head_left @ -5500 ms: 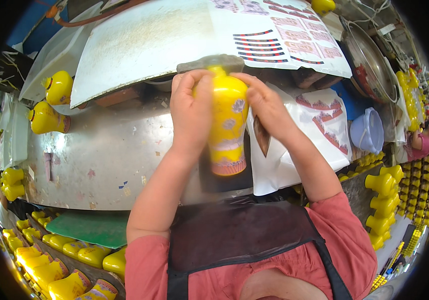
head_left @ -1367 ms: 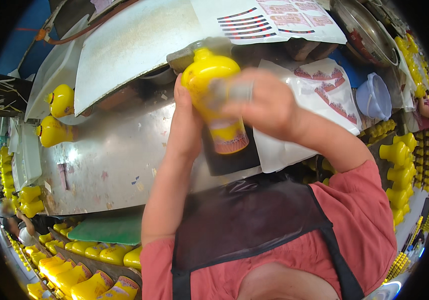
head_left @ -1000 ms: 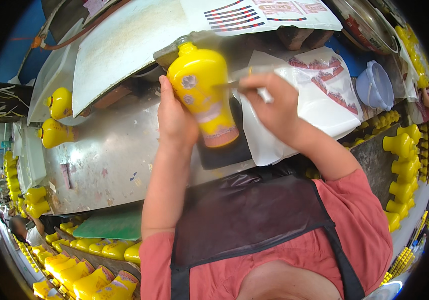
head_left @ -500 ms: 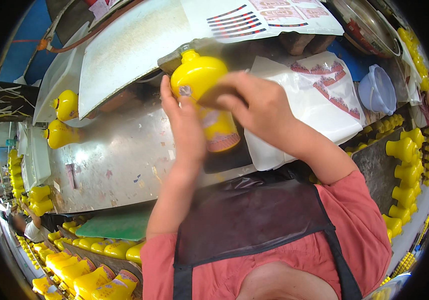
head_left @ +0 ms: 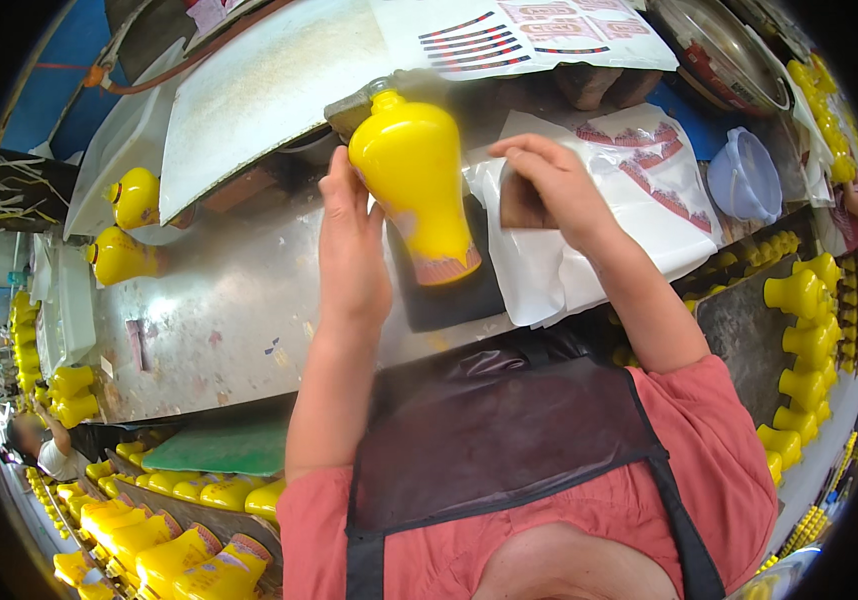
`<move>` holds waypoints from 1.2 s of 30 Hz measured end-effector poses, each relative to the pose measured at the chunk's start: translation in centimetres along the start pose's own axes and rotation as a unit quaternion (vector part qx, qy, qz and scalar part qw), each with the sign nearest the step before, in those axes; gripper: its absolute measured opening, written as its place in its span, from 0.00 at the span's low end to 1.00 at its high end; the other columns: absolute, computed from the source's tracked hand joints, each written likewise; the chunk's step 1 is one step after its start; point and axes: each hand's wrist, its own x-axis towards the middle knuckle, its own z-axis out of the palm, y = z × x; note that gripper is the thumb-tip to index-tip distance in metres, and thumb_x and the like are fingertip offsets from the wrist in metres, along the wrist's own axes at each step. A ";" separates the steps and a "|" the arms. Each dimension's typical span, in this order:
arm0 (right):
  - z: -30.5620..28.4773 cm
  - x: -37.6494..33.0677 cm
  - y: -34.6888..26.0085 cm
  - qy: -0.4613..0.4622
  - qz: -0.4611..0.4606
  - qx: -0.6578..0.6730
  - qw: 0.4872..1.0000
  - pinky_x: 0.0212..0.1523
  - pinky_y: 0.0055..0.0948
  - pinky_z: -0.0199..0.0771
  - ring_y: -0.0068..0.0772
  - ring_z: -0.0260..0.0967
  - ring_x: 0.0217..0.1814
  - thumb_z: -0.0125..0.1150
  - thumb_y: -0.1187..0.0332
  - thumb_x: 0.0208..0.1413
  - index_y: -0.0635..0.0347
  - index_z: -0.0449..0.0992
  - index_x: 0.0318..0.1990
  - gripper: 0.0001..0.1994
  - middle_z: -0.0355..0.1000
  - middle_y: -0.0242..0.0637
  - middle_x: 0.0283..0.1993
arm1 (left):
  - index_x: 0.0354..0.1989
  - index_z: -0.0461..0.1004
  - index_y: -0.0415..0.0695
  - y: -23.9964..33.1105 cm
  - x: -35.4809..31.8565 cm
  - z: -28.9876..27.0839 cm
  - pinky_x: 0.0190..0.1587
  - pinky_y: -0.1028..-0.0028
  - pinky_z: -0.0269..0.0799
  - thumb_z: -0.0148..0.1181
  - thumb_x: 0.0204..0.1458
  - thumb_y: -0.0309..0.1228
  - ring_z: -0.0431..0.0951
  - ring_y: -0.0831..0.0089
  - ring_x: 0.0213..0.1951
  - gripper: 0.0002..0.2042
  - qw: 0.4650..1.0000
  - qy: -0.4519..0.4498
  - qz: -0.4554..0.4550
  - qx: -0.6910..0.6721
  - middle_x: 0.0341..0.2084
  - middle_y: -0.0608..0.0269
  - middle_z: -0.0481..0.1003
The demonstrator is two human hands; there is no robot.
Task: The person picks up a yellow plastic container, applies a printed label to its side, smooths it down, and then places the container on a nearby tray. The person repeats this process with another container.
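Observation:
A glossy yellow vase-shaped bottle [head_left: 414, 160] lies tilted on a black pad [head_left: 454, 300], its neck against a worn block [head_left: 354, 108]. A pink patterned band circles its base, and pale decal patches show on its lower left side. My left hand [head_left: 351, 240] grips the bottle's left side, thumb near the front and fingers partly hidden along the edge. Just right of the bottle, apart from it, my right hand [head_left: 561, 190] is closed around a flat brown scraper-like piece [head_left: 526, 203], over white decal sheets [head_left: 589, 255].
More decal sheets [head_left: 549, 30] lie on a white board [head_left: 249, 100] at the back. Two yellow bottles [head_left: 124, 255] rest at the left of the metal table [head_left: 219, 340]. A lilac bucket [head_left: 746, 178] stands right. Rows of bottles [head_left: 184, 555] fill racks nearby; another person [head_left: 49, 445] is far left.
My right hand has moved right, off the bottle, with the brown piece. The bottle has turned, so the flower decal on its shoulder is out of sight. My left hand stays at its left side.

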 end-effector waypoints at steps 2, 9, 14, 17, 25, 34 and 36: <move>1.1 -0.8 -0.3 -0.068 0.037 0.002 0.997 0.22 0.17 0.62 0.13 0.62 0.21 0.50 0.65 0.69 0.63 0.74 0.62 0.19 0.68 0.23 0.24 | 0.76 0.51 0.41 -0.2 0.4 0.9 0.75 0.60 0.50 0.29 0.73 0.57 0.57 0.60 0.74 0.36 0.999 0.019 -0.019 -0.031 0.73 0.51 0.59; 2.2 -2.3 -0.4 -0.125 -0.113 -0.176 0.970 0.31 0.21 0.71 0.17 0.67 0.26 0.47 0.73 0.59 0.60 0.64 0.74 0.32 0.71 0.30 0.27 | 0.72 0.60 0.43 -0.7 1.9 0.1 0.71 0.60 0.60 0.30 0.73 0.58 0.67 0.63 0.68 0.33 0.993 -0.013 -0.085 -0.077 0.67 0.57 0.68; 1.9 -2.5 0.1 -0.103 -0.135 -0.250 0.953 0.39 0.27 0.75 0.24 0.70 0.31 0.48 0.73 0.58 0.61 0.61 0.75 0.33 0.73 0.38 0.29 | 0.77 0.44 0.45 -1.6 1.3 0.3 0.70 0.60 0.62 0.38 0.73 0.54 0.66 0.61 0.68 0.33 0.996 -0.005 -0.051 -0.077 0.68 0.54 0.63; 2.2 -2.9 -0.1 -0.089 -0.159 -0.291 0.939 0.40 0.29 0.75 0.27 0.71 0.31 0.48 0.72 0.57 0.61 0.61 0.74 0.34 0.73 0.41 0.30 | 0.78 0.37 0.45 -2.1 2.2 0.2 0.69 0.60 0.63 0.49 0.71 0.47 0.65 0.59 0.68 0.37 0.990 -0.038 -0.057 -0.127 0.69 0.52 0.60; 1.0 -2.7 -1.9 -0.093 -0.066 -0.189 0.975 0.40 0.25 0.74 0.18 0.72 0.37 0.55 0.67 0.66 0.62 0.71 0.67 0.23 0.76 0.33 0.37 | 0.78 0.37 0.43 -2.0 1.8 0.4 0.67 0.60 0.65 0.72 0.53 0.36 0.65 0.57 0.66 0.52 0.993 0.019 0.013 0.117 0.66 0.46 0.61; 2.5 0.8 -3.4 -0.037 -0.298 -0.189 0.935 0.50 0.27 0.78 0.25 0.77 0.52 0.64 0.78 0.59 0.63 0.77 0.55 0.16 0.78 0.38 0.50 | 0.79 0.35 0.46 -1.7 1.6 0.2 0.68 0.60 0.64 0.69 0.52 0.38 0.64 0.58 0.67 0.52 0.997 -0.013 -0.022 0.073 0.67 0.48 0.59; 2.8 1.6 -4.4 -0.010 -0.390 -0.309 0.867 0.50 0.28 0.78 0.28 0.78 0.50 0.65 0.77 0.58 0.62 0.79 0.54 0.16 0.79 0.41 0.50 | 0.79 0.35 0.45 -1.9 1.6 0.0 0.68 0.60 0.65 0.69 0.52 0.38 0.65 0.58 0.66 0.53 0.995 -0.016 -0.016 0.098 0.67 0.48 0.60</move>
